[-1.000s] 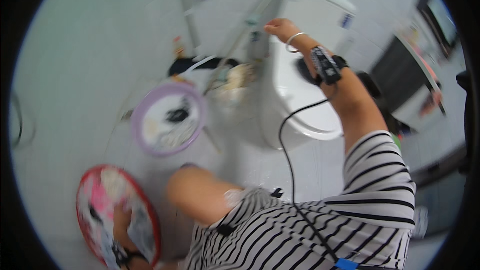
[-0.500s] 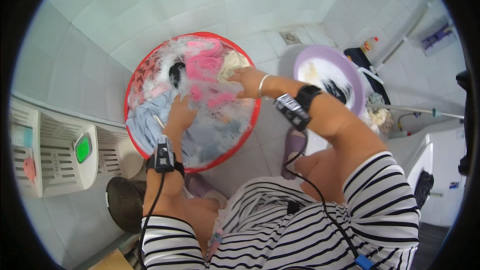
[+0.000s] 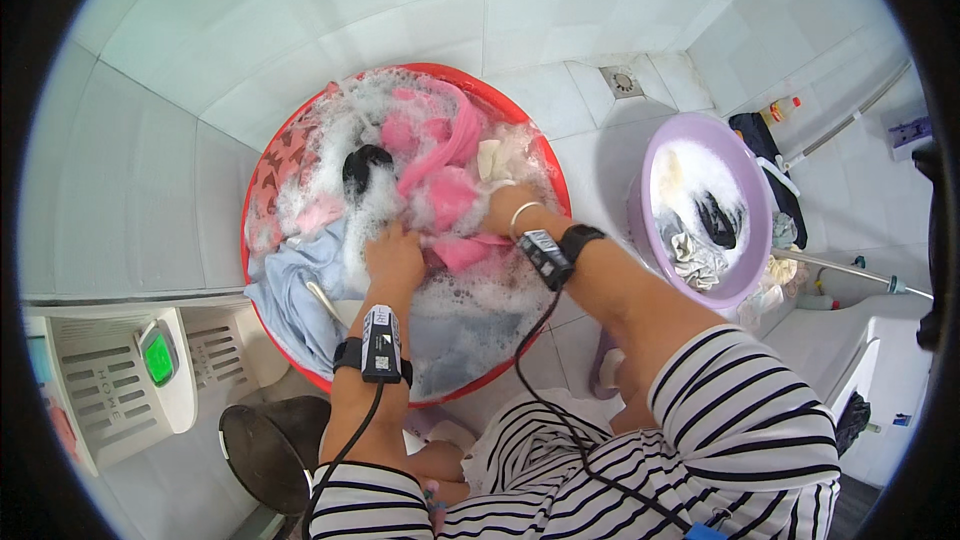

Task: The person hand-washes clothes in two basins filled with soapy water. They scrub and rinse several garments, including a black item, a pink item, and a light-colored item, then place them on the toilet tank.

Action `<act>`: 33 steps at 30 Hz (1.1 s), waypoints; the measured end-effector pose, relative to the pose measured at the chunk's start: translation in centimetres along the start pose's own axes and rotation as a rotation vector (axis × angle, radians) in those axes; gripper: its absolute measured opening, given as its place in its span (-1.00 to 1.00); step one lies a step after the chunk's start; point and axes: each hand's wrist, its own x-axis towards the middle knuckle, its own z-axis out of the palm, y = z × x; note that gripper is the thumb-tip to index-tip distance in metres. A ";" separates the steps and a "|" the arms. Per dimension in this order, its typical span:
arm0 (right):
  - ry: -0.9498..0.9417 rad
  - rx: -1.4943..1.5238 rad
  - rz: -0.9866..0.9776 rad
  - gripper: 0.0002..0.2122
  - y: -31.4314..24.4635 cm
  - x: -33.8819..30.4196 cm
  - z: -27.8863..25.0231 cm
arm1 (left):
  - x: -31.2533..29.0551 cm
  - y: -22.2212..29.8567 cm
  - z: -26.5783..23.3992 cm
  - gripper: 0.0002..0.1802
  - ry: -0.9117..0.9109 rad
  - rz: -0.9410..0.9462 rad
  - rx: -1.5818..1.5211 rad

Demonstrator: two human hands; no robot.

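A large red basin (image 3: 558, 165) holds sudsy water and soaking laundry. My left hand (image 3: 395, 254) is in the foam beside the pink cloth (image 3: 445, 195), its fingers curled and partly covered by suds; what they grip is hidden. On the right side of the basin, my right hand (image 3: 512, 208) is closed at the lower edge of the cream cloth (image 3: 494, 160), fingertips down in the foam. A black cloth (image 3: 366, 168) lies left of the pink one. Light blue fabric (image 3: 300, 285) hangs at the left rim, with a pale handle (image 3: 322, 298) on it near my left wrist.
A purple basin (image 3: 650, 230) with foam and dark and grey cloths stands at the right. Beyond it lie a bottle (image 3: 780, 111) and a pole (image 3: 860, 275). White racks (image 3: 125, 380) and a dark bucket (image 3: 270, 455) are at the left; a floor drain (image 3: 622, 81) is near the wall.
My right hand has come in toward the basin's middle and lower into the suds. My left hand is now closer to the pink cloth, which is bunched differently. The view has shifted.
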 end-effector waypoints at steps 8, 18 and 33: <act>0.309 1.483 0.266 -0.73 -2.6 -1.3 -5.0 | -0.8 0.3 -4.7 -0.64 0.102 -0.133 -0.473; 0.304 1.075 -0.513 -0.68 -11.7 -8.3 -19.5 | 0.1 3.3 -12.0 -0.34 -0.215 0.210 -2.656; 0.447 0.004 -0.084 -0.70 4.7 -4.7 -9.5 | 2.3 3.3 -5.8 -0.48 0.361 -0.133 -1.306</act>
